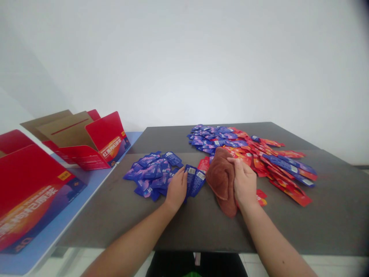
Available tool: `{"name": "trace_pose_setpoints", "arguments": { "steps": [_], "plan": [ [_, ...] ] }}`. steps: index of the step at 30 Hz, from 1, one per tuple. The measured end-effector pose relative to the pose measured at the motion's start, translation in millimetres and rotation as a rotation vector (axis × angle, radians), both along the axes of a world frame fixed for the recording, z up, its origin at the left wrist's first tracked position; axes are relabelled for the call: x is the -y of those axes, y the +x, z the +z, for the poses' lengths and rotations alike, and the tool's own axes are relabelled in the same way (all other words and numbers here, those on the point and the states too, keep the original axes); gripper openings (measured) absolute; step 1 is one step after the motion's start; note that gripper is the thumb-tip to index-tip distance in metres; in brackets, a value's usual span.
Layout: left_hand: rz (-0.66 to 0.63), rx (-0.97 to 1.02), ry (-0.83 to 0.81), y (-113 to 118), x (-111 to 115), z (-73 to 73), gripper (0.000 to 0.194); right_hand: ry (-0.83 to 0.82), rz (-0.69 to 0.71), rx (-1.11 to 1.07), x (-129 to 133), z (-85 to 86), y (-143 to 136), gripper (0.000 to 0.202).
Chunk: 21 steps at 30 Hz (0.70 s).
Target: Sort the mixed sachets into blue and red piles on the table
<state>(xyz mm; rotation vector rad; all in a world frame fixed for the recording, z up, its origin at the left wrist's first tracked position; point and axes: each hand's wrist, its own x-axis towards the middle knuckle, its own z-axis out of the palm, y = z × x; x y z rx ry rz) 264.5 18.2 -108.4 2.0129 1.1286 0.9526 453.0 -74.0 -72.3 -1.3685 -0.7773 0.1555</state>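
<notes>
My left hand (177,188) is closed at the edge of some blue sachets (193,181), which fan out to its right above the dark table. My right hand (245,181) grips a brown cloth (221,175) that hangs in folds toward the table. Left of my left hand lies a loose pile of blue sachets (152,173). One red sachet (203,164) shows behind the fanned blue ones, and another red sachet (261,197) lies partly hidden behind my right wrist.
Farther back are heaped blue sachets (211,136). Red sachets (288,182) spread to the right, with several blue ones on top. Open red boxes (100,148) stand on a blue surface (86,194) at the left. A white wall rises behind the dark table (115,215).
</notes>
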Motion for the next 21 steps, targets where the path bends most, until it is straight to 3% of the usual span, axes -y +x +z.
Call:
{"name": "trace_pose_setpoints", "arguments": {
  "steps": [3, 8, 11, 14, 16, 18, 21],
  "plan": [
    [-0.03, 0.397, -0.252, 6.1, 15.1, 16.3, 0.034, 0.024, 0.047, 0.212, 3.6, -7.5, -14.9, 0.038],
    [-0.211, 0.802, -0.663, 14.1, 40.0, 25.2, 0.027, -0.075, 0.444, 0.818, 7.6, -12.8, -47.1, 0.031],
    [-0.282, 0.825, -0.777, 14.1, 43.8, 22.7, 0.024, -0.18, 0.285, 0.888, 4.0, -10.5, -46.4, 0.03],
    [-0.257, 0.775, -0.829, 13.3, 41.9, 20.1, 0.025, -0.251, 0.092, 0.761, -1.6, -7.4, -28.7, 0.032],
    [-0.197, 0.752, -0.773, 11.2, 39.0, 20.0, 0.032, -0.281, 0.053, 0.586, -4.5, -5.7, -15.1, 0.035],
    [-0.157, 0.687, -0.586, 6.0, 35.1, 22.6, 0.038, -0.29, 0.099, 0.375, -5.8, -4.5, -5.9, 0.04],
    [-0.183, 0.436, -0.038, -7.6, 28.6, 31.4, 0.037, -0.282, 0.32, 0.128, -4.6, -3.0, -4.3, 0.053]
  ]
}}
